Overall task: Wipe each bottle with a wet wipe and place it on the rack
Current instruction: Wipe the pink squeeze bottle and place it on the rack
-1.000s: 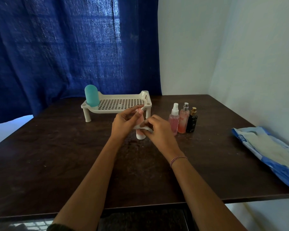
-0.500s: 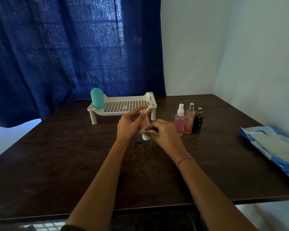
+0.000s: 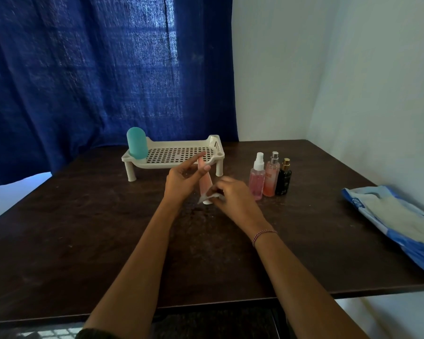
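The left hand [image 3: 181, 181] holds the pink bottle [image 3: 204, 183] by its upper part, fingers curled round it. The bottle's long axis stands near upright, white cap down, just above or on the worktop [image 3: 83, 228]. The right hand [image 3: 234, 198] pinches the wet wipe [image 3: 209, 198] against the bottle's lower end. The rack [image 3: 217, 146] lies directly behind the bottle, nearer the left hand, with 1 teal bottle [image 3: 136, 142] at its left end. 3 bottles [image 3: 271, 178] wait to the right.

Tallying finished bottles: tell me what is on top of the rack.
One teal bottle stands upright at the rack's left end. Nothing else shows on its shelf, though the left hand and the pink tube it holds cover a front-right patch.
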A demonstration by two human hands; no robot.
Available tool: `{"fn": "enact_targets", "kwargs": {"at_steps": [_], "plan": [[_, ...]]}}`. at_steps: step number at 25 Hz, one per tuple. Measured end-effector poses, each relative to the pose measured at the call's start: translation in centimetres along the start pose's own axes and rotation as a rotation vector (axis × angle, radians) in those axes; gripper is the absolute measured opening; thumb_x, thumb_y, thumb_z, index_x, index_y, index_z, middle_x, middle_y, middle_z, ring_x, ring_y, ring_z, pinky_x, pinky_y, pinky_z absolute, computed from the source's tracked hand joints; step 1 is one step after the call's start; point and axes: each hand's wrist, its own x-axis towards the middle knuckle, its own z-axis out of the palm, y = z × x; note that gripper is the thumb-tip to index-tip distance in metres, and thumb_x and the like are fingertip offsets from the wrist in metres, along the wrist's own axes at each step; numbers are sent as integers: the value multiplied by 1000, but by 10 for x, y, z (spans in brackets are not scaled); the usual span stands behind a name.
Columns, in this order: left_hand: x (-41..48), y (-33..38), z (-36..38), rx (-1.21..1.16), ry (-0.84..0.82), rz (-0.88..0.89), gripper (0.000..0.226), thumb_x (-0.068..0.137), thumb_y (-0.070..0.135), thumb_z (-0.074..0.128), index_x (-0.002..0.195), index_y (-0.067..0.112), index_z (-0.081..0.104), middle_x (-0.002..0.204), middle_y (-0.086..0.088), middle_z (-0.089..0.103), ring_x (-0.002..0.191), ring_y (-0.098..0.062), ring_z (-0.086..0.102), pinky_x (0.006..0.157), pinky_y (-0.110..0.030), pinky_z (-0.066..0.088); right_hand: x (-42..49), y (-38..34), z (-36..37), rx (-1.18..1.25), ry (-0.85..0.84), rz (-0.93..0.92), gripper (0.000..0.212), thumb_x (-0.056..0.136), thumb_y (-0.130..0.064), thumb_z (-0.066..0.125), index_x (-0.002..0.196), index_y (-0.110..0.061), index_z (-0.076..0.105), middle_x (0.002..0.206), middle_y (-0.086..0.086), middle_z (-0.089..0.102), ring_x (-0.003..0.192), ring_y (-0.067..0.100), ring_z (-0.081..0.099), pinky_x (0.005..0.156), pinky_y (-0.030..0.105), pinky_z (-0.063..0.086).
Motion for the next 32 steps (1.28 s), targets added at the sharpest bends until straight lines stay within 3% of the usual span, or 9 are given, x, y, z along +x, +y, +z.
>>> {"fn": "enact_targets", "kwargs": {"at_steps": [3,6,10,17,20,24,29,32], "plan": [[-2,1,2,-53,-42,-11,39,86,28,63,121,43,52,122,-1,61,104,-4,58,86,-24,50,1,-5,-1,58,116,-42,16,81,-10,68,96,-9,68,97,3,63,88,10,58,79,20,48],[-2,2,3,-79,-47,-18,39,90,24,58,127,36,52,122,-1,59,105,-2,55,86,-20,47,1,-3,0,44,73,-32,16,81,-11,68,97,-10,68,98,2,63,90,9,58,81,19,45],[1,-2,1,-111,-39,-61,35,92,27,57,124,40,54,130,-3,56,123,-15,50,104,-38,42,1,0,3,26,11,-4,16,81,-13,68,97,-10,69,100,2,63,93,11,58,84,19,44],[2,-5,-1,-165,-34,-102,29,91,29,57,111,50,59,112,10,59,120,-19,51,105,-47,40,2,1,6,66,35,14,15,80,-13,69,96,-13,71,98,1,65,88,4,53,86,21,47],[2,-6,-3,-194,-42,-107,30,91,28,58,108,53,61,127,2,56,124,-22,49,107,-49,38,2,5,3,68,1,58,16,81,-13,69,96,-14,71,102,2,65,92,7,57,89,23,46],[2,-7,-5,-264,-76,-113,31,92,24,55,110,49,61,138,1,50,128,-21,46,108,-49,37,2,-1,3,90,98,35,19,82,-11,67,101,-9,69,101,6,65,95,13,60,86,21,48],[3,-9,-8,-321,-117,-155,33,87,32,56,114,51,60,140,0,49,127,-25,48,105,-49,39,1,2,1,86,18,22,18,82,-13,67,100,-16,70,103,0,65,95,6,56,89,23,47],[3,-9,-8,-338,-121,-164,35,93,26,52,121,46,56,136,-2,52,117,-23,57,91,-36,47,0,6,2,12,41,101,20,83,-19,67,103,-20,69,107,-2,67,100,10,58,88,22,45]]}}
